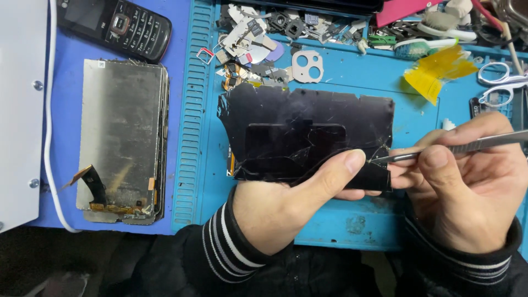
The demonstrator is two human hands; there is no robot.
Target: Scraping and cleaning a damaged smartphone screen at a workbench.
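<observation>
My left hand holds a black, cracked phone screen panel from below, thumb pressed on its lower right part. My right hand grips metal tweezers, whose tip touches the panel's right edge next to my left thumb. The panel is held flat above a blue work mat. Both sleeves are black with white-striped cuffs.
A stripped phone frame with a loose flex cable lies at the left. A black keypad phone sits at the top left. Small phone parts, yellow tape, scissors and a brush crowd the mat's far side.
</observation>
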